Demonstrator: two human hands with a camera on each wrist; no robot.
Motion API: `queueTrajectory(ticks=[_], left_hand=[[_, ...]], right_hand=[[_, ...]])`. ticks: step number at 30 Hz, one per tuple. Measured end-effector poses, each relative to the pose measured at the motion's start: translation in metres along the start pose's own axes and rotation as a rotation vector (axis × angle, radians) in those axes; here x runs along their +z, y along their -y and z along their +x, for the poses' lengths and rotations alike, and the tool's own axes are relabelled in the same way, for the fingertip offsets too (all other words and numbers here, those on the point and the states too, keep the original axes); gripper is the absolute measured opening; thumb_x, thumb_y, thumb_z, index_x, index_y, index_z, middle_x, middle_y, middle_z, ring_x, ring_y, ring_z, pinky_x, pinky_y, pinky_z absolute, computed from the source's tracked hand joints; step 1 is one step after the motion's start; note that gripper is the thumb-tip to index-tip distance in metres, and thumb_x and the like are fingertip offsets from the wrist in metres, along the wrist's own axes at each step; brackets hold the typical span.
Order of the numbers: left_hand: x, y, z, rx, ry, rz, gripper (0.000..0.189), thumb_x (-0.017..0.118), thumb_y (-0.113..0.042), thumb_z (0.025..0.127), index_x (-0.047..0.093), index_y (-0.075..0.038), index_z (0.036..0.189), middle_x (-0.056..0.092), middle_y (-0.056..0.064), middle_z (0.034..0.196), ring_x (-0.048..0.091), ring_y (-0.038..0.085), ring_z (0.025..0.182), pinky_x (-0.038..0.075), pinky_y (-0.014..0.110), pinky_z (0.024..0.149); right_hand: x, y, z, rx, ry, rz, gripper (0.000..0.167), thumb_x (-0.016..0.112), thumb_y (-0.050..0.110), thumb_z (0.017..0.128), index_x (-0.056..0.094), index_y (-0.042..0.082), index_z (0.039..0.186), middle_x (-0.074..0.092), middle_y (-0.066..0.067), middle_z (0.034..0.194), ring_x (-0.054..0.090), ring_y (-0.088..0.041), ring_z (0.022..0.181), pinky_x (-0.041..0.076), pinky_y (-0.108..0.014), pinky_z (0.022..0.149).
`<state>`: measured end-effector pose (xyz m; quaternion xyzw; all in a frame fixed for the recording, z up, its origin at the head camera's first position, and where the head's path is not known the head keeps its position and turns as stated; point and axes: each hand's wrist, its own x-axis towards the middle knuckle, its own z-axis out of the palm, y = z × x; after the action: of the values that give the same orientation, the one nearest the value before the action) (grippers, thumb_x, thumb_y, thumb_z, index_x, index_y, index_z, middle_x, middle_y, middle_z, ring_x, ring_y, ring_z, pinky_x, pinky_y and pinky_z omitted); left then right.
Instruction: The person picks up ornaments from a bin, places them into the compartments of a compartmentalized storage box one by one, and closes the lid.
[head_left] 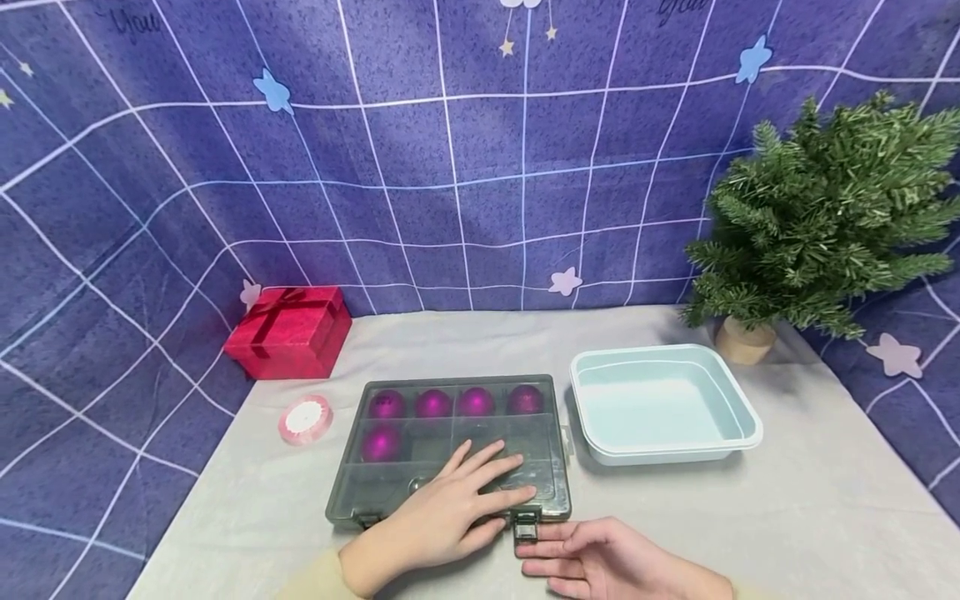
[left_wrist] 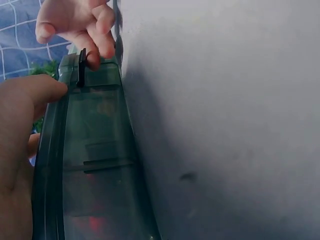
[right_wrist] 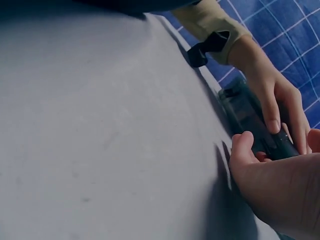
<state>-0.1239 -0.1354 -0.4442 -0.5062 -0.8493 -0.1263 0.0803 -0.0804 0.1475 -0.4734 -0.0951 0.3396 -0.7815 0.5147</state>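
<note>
A dark translucent compartment box (head_left: 435, 425) lies on the table with its lid down. Several purple balls (head_left: 477, 402) show through the lid in its back and left compartments. My left hand (head_left: 457, 508) rests on the front of the lid with its fingers spread. At the front right corner a latch (head_left: 526, 530) sticks out from the edge, and the fingertips of my right hand (head_left: 600, 557) touch it, fingers extended. In the left wrist view the latch (left_wrist: 81, 70) stands away from the box wall beside the right fingers. The right wrist view mostly hides the latch.
Right of the box stands a light blue plastic tray (head_left: 667, 457). Behind it is a small artificial pine tree (head_left: 832, 217) on a wooden base. A red gift box (head_left: 288, 333) and a roll of pink ribbon (head_left: 305, 419) lie at left. Patterned blue cloth (head_left: 480, 208) hangs behind.
</note>
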Motion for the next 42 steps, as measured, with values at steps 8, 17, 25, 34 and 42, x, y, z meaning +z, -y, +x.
queueTrajectory(ticks=[8,17,25,34,42], left_hand=[[0.0,0.001,0.001,0.001,0.007,-0.011,0.05,0.063,-0.032,0.099,0.054,-0.032,0.149,0.039,0.004,0.16,0.029,0.036,0.149,0.029,0.07,0.109],[0.005,0.002,-0.001,-0.034,0.025,-0.084,0.052,0.064,-0.031,0.099,0.053,-0.034,0.149,0.037,0.0,0.161,0.025,0.033,0.151,0.025,0.071,0.11],[0.007,0.002,-0.002,-0.06,0.004,-0.154,0.05,0.068,-0.03,0.097,0.056,-0.032,0.146,0.041,-0.001,0.159,0.028,0.033,0.15,0.025,0.072,0.11],[0.002,0.002,0.001,-0.073,-0.016,-0.185,0.05,0.069,-0.028,0.096,0.057,-0.028,0.145,0.042,0.0,0.159,0.029,0.034,0.149,0.023,0.073,0.109],[0.002,0.002,0.001,-0.062,-0.02,-0.15,0.051,0.069,-0.028,0.095,0.056,-0.027,0.145,0.044,0.003,0.157,0.03,0.035,0.148,0.026,0.073,0.108]], right_hand=[[-0.003,-0.004,-0.001,-0.03,0.05,-0.033,0.06,0.034,0.011,0.104,0.018,-0.007,0.159,0.032,-0.019,0.162,0.042,-0.024,0.141,0.042,-0.03,0.108],[0.004,-0.002,-0.002,-0.084,-0.09,-0.413,0.058,0.042,0.009,0.102,0.029,-0.011,0.154,0.047,-0.025,0.15,0.055,-0.026,0.128,0.049,-0.038,0.099],[0.017,0.007,-0.004,-0.356,-0.222,-1.241,0.035,0.059,0.007,0.1,0.06,-0.005,0.133,0.071,-0.004,0.112,0.066,-0.009,0.101,0.055,-0.025,0.081],[0.028,0.013,0.001,-0.793,-0.613,-1.823,0.035,0.083,0.012,0.082,0.068,0.018,0.113,0.065,0.012,0.107,0.059,-0.005,0.096,0.057,-0.034,0.078],[0.027,0.02,0.016,-0.597,-0.799,-1.991,0.067,0.087,0.043,0.077,0.063,0.01,0.13,0.057,-0.004,0.133,0.049,-0.023,0.126,0.049,-0.047,0.1]])
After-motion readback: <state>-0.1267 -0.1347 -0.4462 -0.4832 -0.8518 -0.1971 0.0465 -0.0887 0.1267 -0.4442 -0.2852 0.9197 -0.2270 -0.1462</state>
